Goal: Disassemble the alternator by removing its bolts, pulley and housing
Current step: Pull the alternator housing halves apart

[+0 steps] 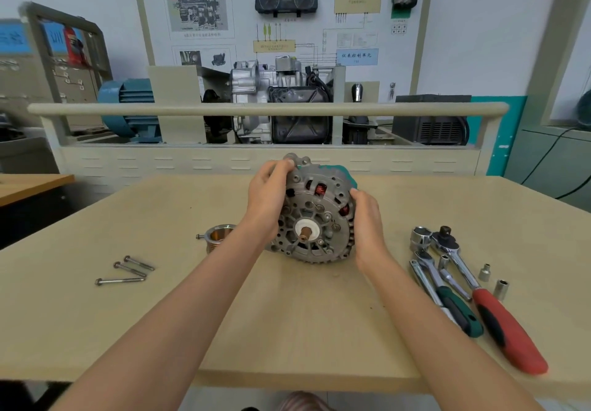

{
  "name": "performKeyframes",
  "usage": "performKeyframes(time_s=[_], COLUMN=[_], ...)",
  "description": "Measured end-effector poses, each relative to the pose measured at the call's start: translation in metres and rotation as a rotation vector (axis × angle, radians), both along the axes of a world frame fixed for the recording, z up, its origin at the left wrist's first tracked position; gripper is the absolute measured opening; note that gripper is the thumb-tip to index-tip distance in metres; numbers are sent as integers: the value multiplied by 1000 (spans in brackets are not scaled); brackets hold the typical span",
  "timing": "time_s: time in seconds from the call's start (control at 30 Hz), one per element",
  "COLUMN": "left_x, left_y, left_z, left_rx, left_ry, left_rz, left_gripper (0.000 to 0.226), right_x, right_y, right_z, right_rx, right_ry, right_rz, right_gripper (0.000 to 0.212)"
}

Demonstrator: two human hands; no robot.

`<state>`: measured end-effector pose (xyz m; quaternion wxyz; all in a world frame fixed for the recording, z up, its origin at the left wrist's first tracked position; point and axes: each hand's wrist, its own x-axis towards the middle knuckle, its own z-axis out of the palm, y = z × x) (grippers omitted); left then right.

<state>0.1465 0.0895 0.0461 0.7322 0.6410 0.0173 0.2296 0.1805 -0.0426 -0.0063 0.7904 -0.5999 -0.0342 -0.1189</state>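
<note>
- Gripping the alternator (315,215) from both sides, you look to be at the housing step: three long bolts (128,271) lie loose on the tabletop (287,314) to your left, and the pulley (219,236) sits just beside the alternator's left edge, already off the shaft.
- Your left hand (268,196) wraps the upper left rim, its fingers curled over the top near the mounting ear; your right hand (366,219) holds the right rim, thumb on the face and fingers curled behind, out of sight.
- The alternator stands on its edge near the middle of the tabletop, tilted back slightly, its finned face toward you.
- It is a grey cast body with open slots showing copper windings, a white ring around a bare copper-coloured shaft stub (303,236) at the centre, and a teal part at the far upper right, which may be a rear cover; I cannot tell from this angle.
- The next move likely calls for working the two housing halves apart along the seam. Expect a snug fit, so pull evenly and keep the body from rolling on its rounded edge.
- Ratchets with a red handle (508,334) and a green handle (460,314), plus loose sockets (484,272), lie well apart to your right if a fastener remains.
</note>
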Motion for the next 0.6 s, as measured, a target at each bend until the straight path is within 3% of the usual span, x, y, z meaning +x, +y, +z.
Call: performKeyframes(time_s=[0.07, 0.2, 0.37, 0.47, 0.6], left_x=[-2, -18, -46, -61, -76], left_y=[-1, 2, -1, 10, 27], left_z=[-1, -9, -25, -43, -74], left_rx=[-2, -4, -72, -3, 51], left_ry=[-29, -154, -224, -317, -174], left_rz=[-32, -103, -92, 4, 72], left_gripper=[15, 28, 21, 43, 69], right_x=[-6, -21, -33, -37, -49], right_y=[-4, -4, -4, 0, 9], right_z=[-1, 0, 1, 0, 0], right_rx=[-28, -48, -52, -186, -307], right_ry=[-91, -296, -304, -323, -485], right_rz=[-39, -87, -50, -15, -89], right_gripper=[29, 45, 36, 24, 15])
